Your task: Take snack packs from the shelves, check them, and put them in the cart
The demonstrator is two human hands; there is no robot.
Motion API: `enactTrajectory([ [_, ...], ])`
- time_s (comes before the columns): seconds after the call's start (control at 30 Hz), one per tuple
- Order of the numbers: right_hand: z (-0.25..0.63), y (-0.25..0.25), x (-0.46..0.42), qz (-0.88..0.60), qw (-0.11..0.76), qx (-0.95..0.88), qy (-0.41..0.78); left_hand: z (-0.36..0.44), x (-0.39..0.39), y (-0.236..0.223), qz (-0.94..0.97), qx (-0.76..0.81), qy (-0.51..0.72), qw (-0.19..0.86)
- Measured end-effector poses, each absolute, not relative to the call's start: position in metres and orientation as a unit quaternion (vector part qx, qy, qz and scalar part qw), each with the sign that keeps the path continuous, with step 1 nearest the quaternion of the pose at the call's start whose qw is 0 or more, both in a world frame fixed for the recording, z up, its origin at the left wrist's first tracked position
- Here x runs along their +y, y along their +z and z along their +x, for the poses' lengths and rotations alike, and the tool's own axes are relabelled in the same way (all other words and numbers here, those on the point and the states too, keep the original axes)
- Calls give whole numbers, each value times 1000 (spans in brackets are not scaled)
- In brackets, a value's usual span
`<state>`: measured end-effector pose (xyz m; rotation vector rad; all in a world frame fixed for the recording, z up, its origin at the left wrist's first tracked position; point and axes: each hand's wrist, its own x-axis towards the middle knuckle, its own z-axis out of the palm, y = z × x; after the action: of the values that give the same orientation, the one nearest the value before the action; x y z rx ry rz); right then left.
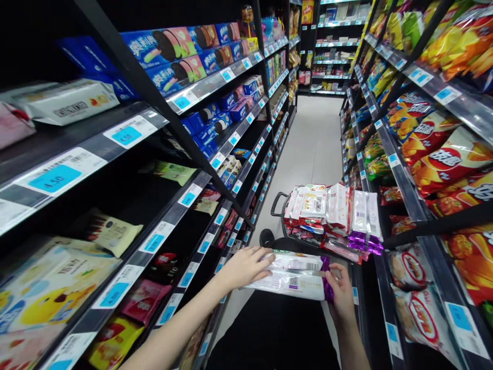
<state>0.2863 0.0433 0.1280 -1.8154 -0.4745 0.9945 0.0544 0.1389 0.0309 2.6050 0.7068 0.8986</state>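
Observation:
Low in front of my body I hold a long white snack pack [298,277] with purple ends, lying lengthwise between my hands. It may be more than one pack side by side. My left hand [248,267] lies over its left end, fingers bent across the top. At the purple right end, my right hand [341,290] grips with thumb and fingers. Just beyond it is a heap of snack packs [314,203], white, red and purple, on a black-handled carrier [278,204], largely covered by the packs.
A left shelf [239,139] holds blue biscuit boxes [165,46] and various snack packs. On the right, a shelf [418,77] is stocked with chip bags [449,154]. Between them a pale floor aisle [314,128] runs to a back shelf [331,46]. A dark shoe [266,237] shows near the carrier.

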Motion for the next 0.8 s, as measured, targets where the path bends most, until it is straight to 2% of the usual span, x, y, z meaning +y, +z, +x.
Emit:
enactTrajectory([
  [0.2,298,133,46,-759,479,-150,416,32,115,18,859,291,352,230],
  [0.4,314,143,45,-773,462,-135,414,50,118,18,765,284,437,379],
  [0.47,321,148,39,-777,467,-132,400,52,117,22,775,275,445,355],
  [0.7,339,152,26,-792,470,-104,375,51,95,29,840,311,412,166],
  [0.8,344,151,31,-793,460,-111,383,54,100,31,833,303,438,147],
])
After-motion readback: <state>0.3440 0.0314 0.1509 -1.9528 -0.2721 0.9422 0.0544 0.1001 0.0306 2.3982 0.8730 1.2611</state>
